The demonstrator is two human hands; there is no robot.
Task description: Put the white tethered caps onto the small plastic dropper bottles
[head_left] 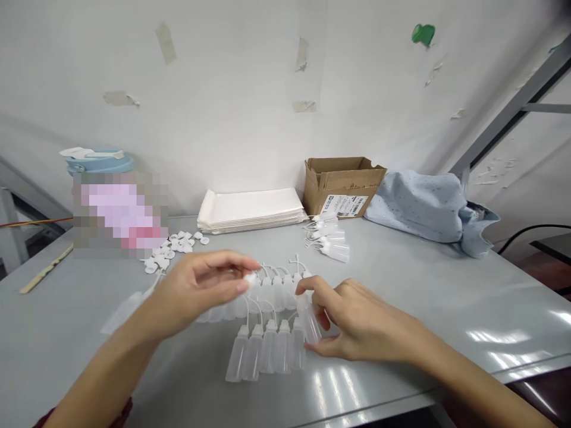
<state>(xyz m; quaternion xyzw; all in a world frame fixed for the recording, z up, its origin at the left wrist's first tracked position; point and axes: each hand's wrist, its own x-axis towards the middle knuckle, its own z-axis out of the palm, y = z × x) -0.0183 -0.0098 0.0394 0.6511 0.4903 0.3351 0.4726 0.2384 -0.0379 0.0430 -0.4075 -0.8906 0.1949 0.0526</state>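
Note:
My left hand is closed in a pinch, with a small white cap at its thumb and fingertips. My right hand grips a translucent plastic squeeze bottle between thumb and fingers, at the right end of a front row. In that row, several like bottles lie side by side, their thin white cap straps pointing away from me. Behind them is a second row of bottles, partly covered by my left hand. More bottles lie left of my left forearm.
White round pieces are heaped at the left beside a blurred-out patch. Along the wall stand a stack of white padded envelopes and an open cardboard box. Several bottles lie before the box. Light-blue cloth sits at the right.

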